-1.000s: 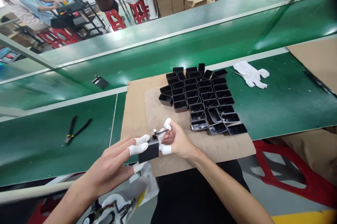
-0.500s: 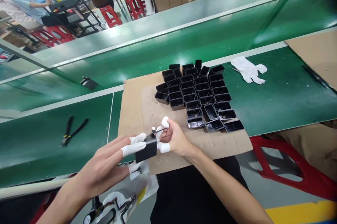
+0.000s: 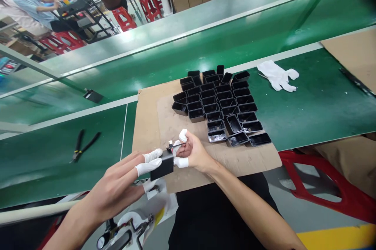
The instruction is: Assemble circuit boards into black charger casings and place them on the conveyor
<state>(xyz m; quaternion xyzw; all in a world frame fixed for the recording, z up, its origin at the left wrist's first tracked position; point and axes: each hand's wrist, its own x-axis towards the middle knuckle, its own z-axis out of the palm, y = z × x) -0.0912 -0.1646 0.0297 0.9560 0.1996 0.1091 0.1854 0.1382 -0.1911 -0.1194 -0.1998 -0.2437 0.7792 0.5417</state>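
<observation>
My left hand (image 3: 126, 175), with white finger cots, grips a small black box (image 3: 162, 167) just off the near edge of the cardboard sheet (image 3: 147, 125). At the box's right end is my right hand (image 3: 190, 150), also in white finger cots and closed around a thin dark piece (image 3: 177, 145) with a small white tip. That piece lies against the box's upper edge; its exact kind cannot be made out. Several open black boxes (image 3: 210, 100) stand in rows on the cardboard, beyond my right hand. A few near ones show shiny or loose bits inside.
Cutting pliers (image 3: 80, 150) lie spread on the green bench at left. A white glove (image 3: 277, 75) rests at right, near another cardboard sheet (image 3: 355, 52). A metal machine (image 3: 129, 230) stands below the bench edge. A red stool (image 3: 311, 187) is at lower right; people sit across the bench.
The view has shifted slightly. Both hands keep the same hold on the black box and the thin piece, with hardly any movement between them.
</observation>
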